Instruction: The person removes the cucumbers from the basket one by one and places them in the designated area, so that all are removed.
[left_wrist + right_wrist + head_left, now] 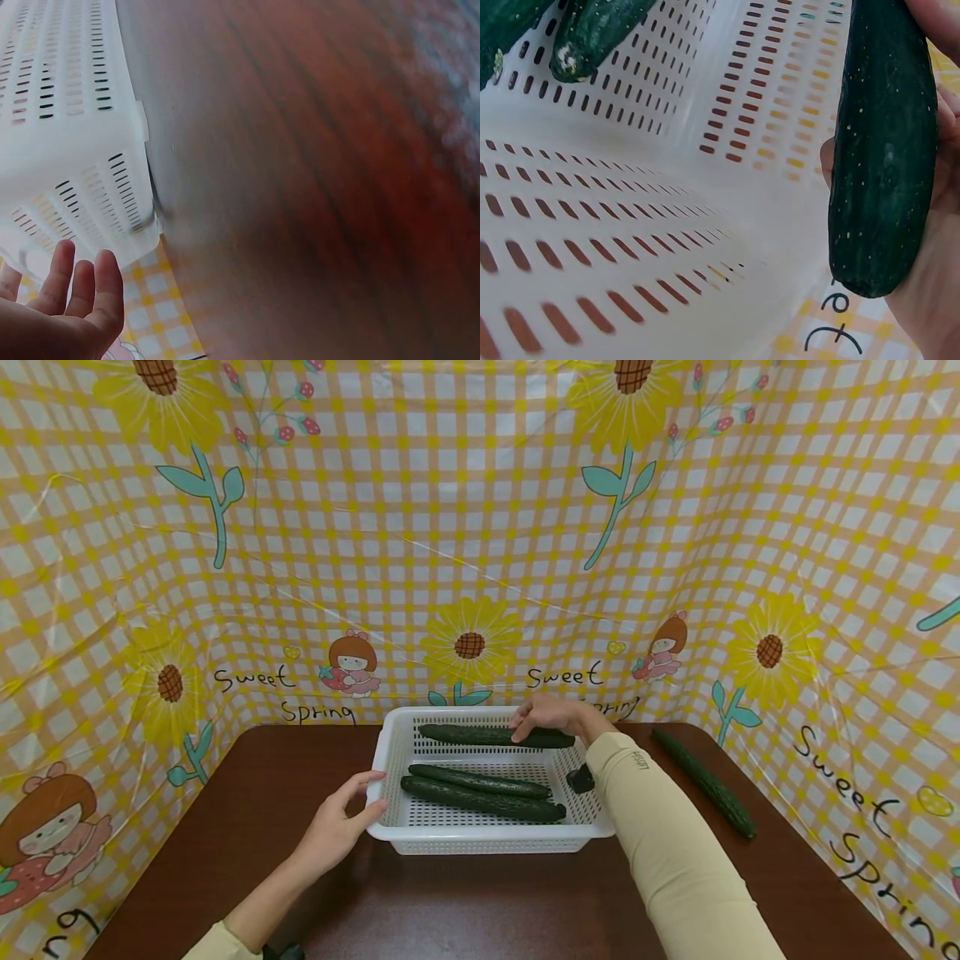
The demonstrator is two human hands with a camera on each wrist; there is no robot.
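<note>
A white perforated plastic basket [487, 832] stands on the table. My left hand [335, 824] holds its left rim, thumb and index fingertips over the edge; several other fingers [109, 292] show beside the end wall in the left wrist view. My right hand [551, 717] grips a dark green cucumber [465, 735] from above, along the basket's far side. In the right wrist view this cucumber [885, 150] has fingers around it, its blunt end in front of the palm. Two more cucumbers, a thinner one [480, 781] and a thicker one [480, 799], lie side by side in the basket.
Another cucumber [705, 783] lies on the dark brown table [450, 902], right of the basket. A checked sunflower cloth [480, 543] rises behind the table and along both sides. A small black object [580, 779] shows under my right sleeve [667, 835].
</note>
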